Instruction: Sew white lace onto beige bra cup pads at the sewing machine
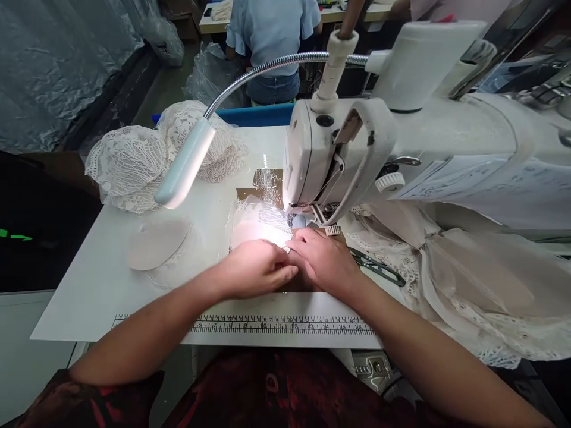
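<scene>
My left hand and my right hand meet on the table just in front of the needle area of a white sewing machine. Both have their fingers curled and pressed down on a piece of white lace with a pale cup, brightly lit by the lamp. The fingertips touch each other at the lace's near edge. What lies under the palms is hidden.
A gooseneck lamp hangs over the table's left. A pile of lace cups sits at the back left, a flat pale cup nearer. Scissors and white lace fabric lie right. A ruler edges the table. A person stands behind.
</scene>
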`<state>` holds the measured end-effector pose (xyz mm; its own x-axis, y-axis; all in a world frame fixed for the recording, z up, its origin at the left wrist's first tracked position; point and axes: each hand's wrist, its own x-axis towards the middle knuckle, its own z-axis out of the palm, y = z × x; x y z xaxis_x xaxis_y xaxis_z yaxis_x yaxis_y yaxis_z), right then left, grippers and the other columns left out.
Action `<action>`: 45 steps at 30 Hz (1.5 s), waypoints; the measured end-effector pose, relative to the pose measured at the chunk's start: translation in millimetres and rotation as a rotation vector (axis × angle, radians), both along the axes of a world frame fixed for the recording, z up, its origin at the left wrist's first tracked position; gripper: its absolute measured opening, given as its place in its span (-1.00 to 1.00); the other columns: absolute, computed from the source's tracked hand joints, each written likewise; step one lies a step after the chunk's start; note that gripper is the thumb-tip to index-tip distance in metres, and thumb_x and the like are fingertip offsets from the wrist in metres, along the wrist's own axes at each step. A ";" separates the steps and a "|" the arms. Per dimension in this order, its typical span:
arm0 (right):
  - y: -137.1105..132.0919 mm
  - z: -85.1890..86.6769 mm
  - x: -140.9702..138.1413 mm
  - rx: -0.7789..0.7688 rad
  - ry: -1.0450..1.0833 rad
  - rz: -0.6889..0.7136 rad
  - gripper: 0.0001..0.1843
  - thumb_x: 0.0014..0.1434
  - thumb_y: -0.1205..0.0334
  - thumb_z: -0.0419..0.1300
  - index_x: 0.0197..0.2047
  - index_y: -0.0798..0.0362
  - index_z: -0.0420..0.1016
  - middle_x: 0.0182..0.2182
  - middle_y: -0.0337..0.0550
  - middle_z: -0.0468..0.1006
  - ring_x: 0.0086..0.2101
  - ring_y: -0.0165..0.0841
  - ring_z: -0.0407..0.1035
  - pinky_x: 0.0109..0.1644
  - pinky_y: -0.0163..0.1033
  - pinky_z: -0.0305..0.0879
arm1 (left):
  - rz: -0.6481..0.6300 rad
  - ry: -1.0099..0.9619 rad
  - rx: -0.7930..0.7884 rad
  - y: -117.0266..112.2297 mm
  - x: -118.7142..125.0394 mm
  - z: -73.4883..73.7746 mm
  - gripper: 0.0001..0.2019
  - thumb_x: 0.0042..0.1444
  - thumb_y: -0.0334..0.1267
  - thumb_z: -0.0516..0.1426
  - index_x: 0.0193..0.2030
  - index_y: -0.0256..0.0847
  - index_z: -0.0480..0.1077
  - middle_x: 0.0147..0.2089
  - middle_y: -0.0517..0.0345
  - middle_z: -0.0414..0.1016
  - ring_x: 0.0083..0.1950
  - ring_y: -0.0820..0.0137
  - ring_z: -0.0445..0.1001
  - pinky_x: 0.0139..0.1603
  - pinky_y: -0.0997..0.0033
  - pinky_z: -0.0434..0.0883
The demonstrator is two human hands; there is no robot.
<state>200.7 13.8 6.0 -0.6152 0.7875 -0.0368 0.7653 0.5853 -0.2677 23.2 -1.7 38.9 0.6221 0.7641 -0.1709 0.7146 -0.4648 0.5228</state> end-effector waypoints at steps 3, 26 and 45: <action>-3.4 0.3 1.3 0.043 -0.034 0.007 -0.66 0.23 0.40 -0.02 -0.05 0.02 0.49 -0.19 -0.07 0.47 -0.23 -0.31 0.29 -0.28 -0.26 0.12 | 0.060 -0.203 -0.018 11.1 -17.5 2.8 -0.69 0.29 -0.22 -0.04 -0.37 -0.27 0.44 -0.44 0.12 0.42 -0.40 0.42 0.36 -0.37 0.42 0.31; 4.1 -1.4 -3.5 0.070 -0.115 -0.131 -0.50 0.10 0.49 0.01 0.07 -0.05 0.44 -0.17 -0.11 0.50 -0.31 -0.30 0.29 -0.34 -0.22 0.04 | -0.012 -0.059 0.422 36.1 -12.1 -45.9 -0.72 0.26 -0.26 0.00 -0.04 -0.32 0.47 0.01 -0.10 0.52 -0.15 0.28 0.46 -0.09 0.24 0.39; -1.0 -17.1 2.5 0.169 -0.011 -0.096 -0.51 0.09 0.52 -0.04 0.00 0.00 0.49 -0.28 -0.13 0.47 -0.36 -0.32 0.28 -0.37 -0.25 0.07 | 0.206 0.106 0.505 34.3 -14.4 -54.8 -0.63 0.23 -0.28 -0.03 0.14 -0.19 0.37 0.22 -0.04 0.34 0.25 -0.05 0.18 0.13 -0.11 0.23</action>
